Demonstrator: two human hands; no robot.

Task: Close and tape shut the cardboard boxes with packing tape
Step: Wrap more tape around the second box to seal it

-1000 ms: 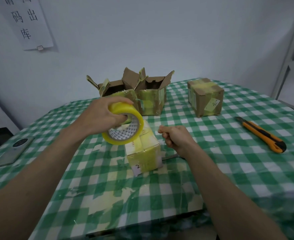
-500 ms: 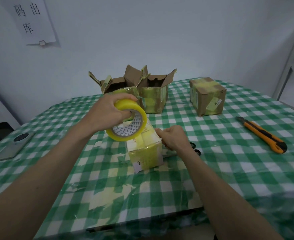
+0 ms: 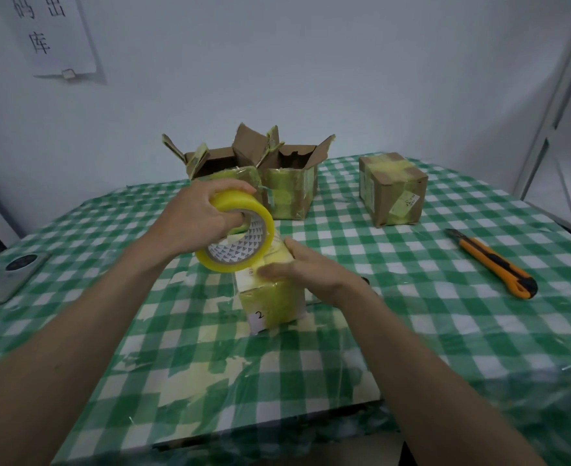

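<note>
A small box [image 3: 274, 302] wrapped in yellow tape and marked "2" stands at the table's middle. My left hand [image 3: 196, 220] grips a yellow roll of packing tape [image 3: 238, 240] just above the box's far left corner, fingers through the core. My right hand [image 3: 306, 267] lies flat on the box's top and right side with the fingers fairly straight. Two open cardboard boxes [image 3: 287, 183] with raised flaps stand behind. A closed taped box [image 3: 393, 190] sits at the back right.
An orange utility knife [image 3: 494, 264] lies on the checked tablecloth [image 3: 412, 297] at the right. A grey phone [image 3: 6, 279] rests at the left edge. Something dark, partly hidden, lies behind my right wrist. A white wall is close behind the table.
My right hand has moved left from beside the box onto its top and has uncurled from a fist. The left hand and tape roll stayed above the box.
</note>
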